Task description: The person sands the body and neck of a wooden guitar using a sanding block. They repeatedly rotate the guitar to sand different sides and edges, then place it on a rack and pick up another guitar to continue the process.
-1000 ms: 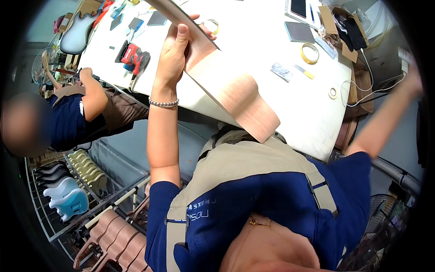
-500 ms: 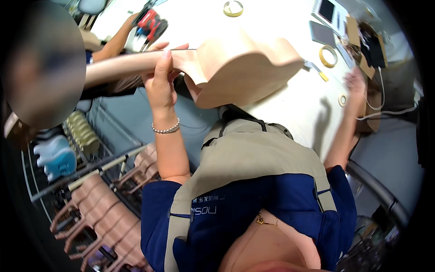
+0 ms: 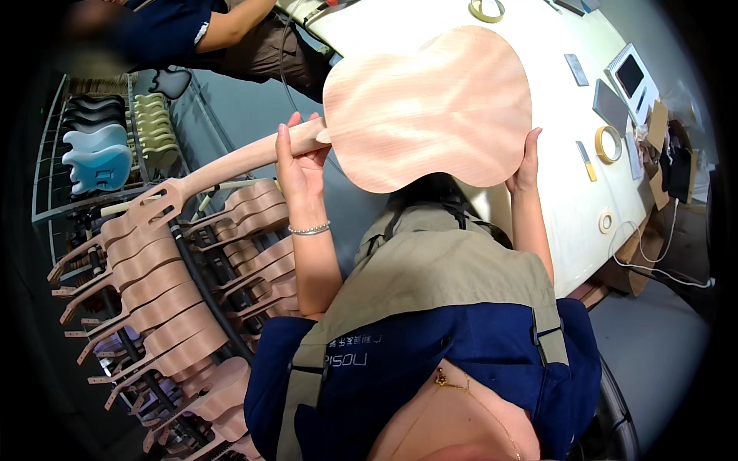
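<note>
An unfinished bare-wood guitar, small-bodied with a slotted headstock, is held up in front of me with its flat back facing me. Its neck runs down to the left. My left hand cradles the neck close to the body, the thumb on the near side and the fingertips showing beyond it. At the body's rounded right end, my right hand grips the rim, thumb up along the edge; its other fingers are mostly hidden behind the wood.
A pale worktable carries tape rolls, a yellow-handled blade tool and a grey block. Racked raw guitars stand left, close by the held headstock. Blue guitar bodies hang farther off. Another person stands far left.
The guitar has turned from edge-on to showing its flat back, its neck swinging lower. My right hand has come from the table's right side onto the body. My view has shifted left.
</note>
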### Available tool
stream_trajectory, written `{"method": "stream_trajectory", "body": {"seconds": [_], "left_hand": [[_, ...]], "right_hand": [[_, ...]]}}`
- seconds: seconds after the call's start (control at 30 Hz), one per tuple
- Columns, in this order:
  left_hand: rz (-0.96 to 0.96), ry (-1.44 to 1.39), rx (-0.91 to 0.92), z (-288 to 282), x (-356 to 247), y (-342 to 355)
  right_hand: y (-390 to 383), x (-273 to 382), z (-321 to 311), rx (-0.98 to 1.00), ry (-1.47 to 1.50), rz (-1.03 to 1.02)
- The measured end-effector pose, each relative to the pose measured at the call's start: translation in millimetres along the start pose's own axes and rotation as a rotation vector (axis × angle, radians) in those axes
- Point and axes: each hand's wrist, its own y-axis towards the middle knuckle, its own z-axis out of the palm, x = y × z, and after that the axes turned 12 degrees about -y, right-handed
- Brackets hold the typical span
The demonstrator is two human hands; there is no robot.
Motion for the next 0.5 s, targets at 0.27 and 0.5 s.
{"method": "stream_trajectory", "body": {"seconds": [0.27, 0.5], "left_hand": [[0.014, -0.014, 0.002, -11.3, -7.6, 0.0], [0.024, -0.110, -0.136, -33.8, -2.1, 13.9]], "right_hand": [[-5.9, -1.0, 14.9, 0.001, 0.054, -0.040], [-12.0, -3.5, 24.0, 0.008, 0.017, -0.053]]}}
